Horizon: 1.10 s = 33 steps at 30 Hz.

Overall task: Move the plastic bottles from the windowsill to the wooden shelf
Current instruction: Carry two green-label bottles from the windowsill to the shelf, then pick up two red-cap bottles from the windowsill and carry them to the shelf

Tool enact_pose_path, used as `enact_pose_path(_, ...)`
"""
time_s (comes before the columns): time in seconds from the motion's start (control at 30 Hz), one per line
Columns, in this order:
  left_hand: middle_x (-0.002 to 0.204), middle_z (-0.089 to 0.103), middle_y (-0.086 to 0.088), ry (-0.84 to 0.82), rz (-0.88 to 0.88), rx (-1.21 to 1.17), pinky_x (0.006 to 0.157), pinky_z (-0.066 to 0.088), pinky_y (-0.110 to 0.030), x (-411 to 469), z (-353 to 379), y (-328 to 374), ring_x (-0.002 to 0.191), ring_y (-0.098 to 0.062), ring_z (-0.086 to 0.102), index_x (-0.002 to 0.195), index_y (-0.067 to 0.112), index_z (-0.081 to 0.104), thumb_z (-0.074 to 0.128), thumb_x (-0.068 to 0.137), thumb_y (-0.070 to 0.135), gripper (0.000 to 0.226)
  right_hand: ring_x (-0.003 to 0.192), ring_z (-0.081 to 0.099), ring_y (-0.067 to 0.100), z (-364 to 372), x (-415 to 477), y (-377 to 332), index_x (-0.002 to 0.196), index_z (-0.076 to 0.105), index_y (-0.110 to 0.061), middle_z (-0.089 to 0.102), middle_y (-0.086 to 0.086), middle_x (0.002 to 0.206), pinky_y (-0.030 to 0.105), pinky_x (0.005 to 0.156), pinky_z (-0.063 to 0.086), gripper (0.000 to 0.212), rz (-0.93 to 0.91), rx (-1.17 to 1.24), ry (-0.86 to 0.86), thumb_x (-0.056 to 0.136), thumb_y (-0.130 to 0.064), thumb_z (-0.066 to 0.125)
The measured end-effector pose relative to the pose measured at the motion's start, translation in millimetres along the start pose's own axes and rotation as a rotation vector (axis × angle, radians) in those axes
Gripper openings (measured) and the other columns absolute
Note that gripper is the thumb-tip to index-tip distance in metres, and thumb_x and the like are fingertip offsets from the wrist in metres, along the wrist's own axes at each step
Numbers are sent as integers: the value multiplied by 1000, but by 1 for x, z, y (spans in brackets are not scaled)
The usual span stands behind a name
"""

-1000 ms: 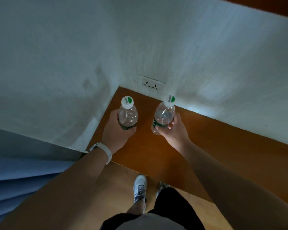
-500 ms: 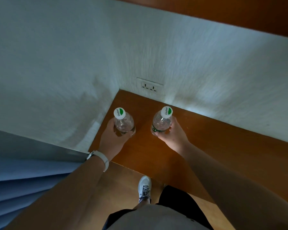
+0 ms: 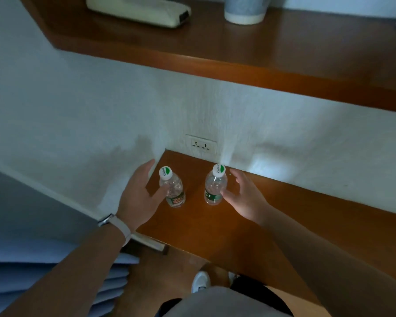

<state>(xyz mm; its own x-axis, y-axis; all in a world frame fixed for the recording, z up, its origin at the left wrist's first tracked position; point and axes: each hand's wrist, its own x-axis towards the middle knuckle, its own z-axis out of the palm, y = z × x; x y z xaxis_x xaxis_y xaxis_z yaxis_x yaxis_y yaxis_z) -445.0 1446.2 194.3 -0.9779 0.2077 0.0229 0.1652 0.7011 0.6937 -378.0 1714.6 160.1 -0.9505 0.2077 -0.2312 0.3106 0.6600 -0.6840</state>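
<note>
Two clear plastic bottles with white and green caps stand upright on the lower wooden shelf [image 3: 284, 216] near its back left corner. The left bottle [image 3: 173, 189] has my left hand [image 3: 138, 197] just to its left, fingers spread, thumb tip near or touching its side. The right bottle [image 3: 215, 186] has my right hand [image 3: 245, 195] beside it on the right, fingers apart, a fingertip close to its label. Neither hand is wrapped around a bottle.
A double wall socket [image 3: 201, 144] sits just behind the bottles. An upper wooden shelf [image 3: 238, 65] overhangs, carrying a cream case [image 3: 137, 10] and a pale cup [image 3: 244, 9]. Blue curtain folds [image 3: 44, 271] hang at lower left. My shoe [image 3: 200, 282] shows on the floor below.
Both bottles have been set down on the lower shelf and both hands have opened and drawn back from them. The view has tilted up, bringing the upper shelf into sight.
</note>
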Motion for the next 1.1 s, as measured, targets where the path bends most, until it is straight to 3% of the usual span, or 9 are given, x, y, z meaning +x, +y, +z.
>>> enact_pose_path(0.07,154,42,-2,8,11,47,113,37,-46,-3,-5,5,141,-22,39,152,22,35,70,91,32,70,137,38,19,-12,-7,-7,152,25,-22,34,1,155,37,108,37,73,-66,-87,11,92,-51,57)
enact_pose_path(0.23,155,41,-4,63,42,199,114,32,-41,-23,-10,19,142,-23,36,151,20,39,66,92,37,67,137,38,17,-40,-22,-18,151,27,-23,34,-4,155,36,108,37,62,-259,-272,39,98,-51,44)
enact_pose_path(0.37,159,35,-2,95,3,316,117,30,-48,-42,-9,43,145,-26,31,152,24,37,62,93,43,67,140,33,16,-68,-29,-19,150,29,-25,34,-4,155,36,109,34,58,-426,-456,31,100,-54,35)
enact_pose_path(0.57,163,24,0,71,-33,568,122,17,-46,-72,1,77,150,-23,18,154,28,28,47,95,54,67,138,36,19,-87,-34,-11,144,36,-24,40,-3,150,38,108,35,54,-614,-600,6,100,-55,33)
enact_pose_path(0.77,163,27,-3,97,-92,718,121,11,-44,-123,6,90,151,-25,17,153,27,33,46,96,54,64,140,34,23,-85,-43,-16,142,40,-21,39,2,151,43,110,35,58,-802,-637,-107,97,-55,26)
enact_pose_path(0.9,156,40,-6,83,-118,832,119,24,-50,-163,0,102,147,-29,30,148,26,43,38,94,55,61,143,28,24,-78,-52,-32,146,37,-21,35,3,154,43,113,27,58,-918,-628,-158,99,-54,30)
enact_pose_path(1.0,145,53,-9,109,-124,845,111,37,-55,-185,-9,112,137,-33,45,139,21,54,38,92,53,59,139,33,23,-70,-57,-49,144,37,-22,40,1,150,45,111,34,58,-1005,-617,-194,98,-56,28)
enact_pose_path(1.1,140,57,-9,142,-131,887,107,40,-55,-205,-17,112,133,-33,49,136,19,57,42,91,50,56,140,32,23,-60,-69,-64,144,39,-21,41,1,150,45,110,34,59,-1068,-596,-221,98,-56,28)
